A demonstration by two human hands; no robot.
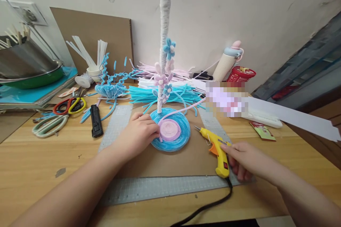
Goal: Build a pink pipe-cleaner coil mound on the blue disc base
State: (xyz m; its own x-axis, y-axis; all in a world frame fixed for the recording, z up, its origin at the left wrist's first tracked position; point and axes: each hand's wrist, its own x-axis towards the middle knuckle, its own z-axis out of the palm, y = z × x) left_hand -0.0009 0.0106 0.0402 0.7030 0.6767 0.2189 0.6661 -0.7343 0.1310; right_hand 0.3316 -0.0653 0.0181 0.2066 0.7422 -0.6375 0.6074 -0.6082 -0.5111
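A round coil disc [183, 138] of fuzzy pipe cleaners lies on cardboard, blue outside and pink in the middle. My left hand [141, 127] is closed at its left side, fingers pinching a pink pipe cleaner [183, 109] against the pink centre. That strand loops over the disc and runs off to the right. Behind the disc's back edge stands a white wrapped post [165, 17] with blue and pink fuzzy flowers [161, 79]. My right hand [245, 159] is closed at the back of a yellow glue gun [218, 152], whose nozzle points toward the disc. Some fingers are hidden.
A grey cutting mat [160, 188] lies under the cardboard. Scissors [50, 126] and a black cutter [96, 120] are at left. Bundles of blue pipe cleaners [149, 94] lie behind. A bottle [226, 64] stands back right. The gun's black cord [207, 206] crosses the front.
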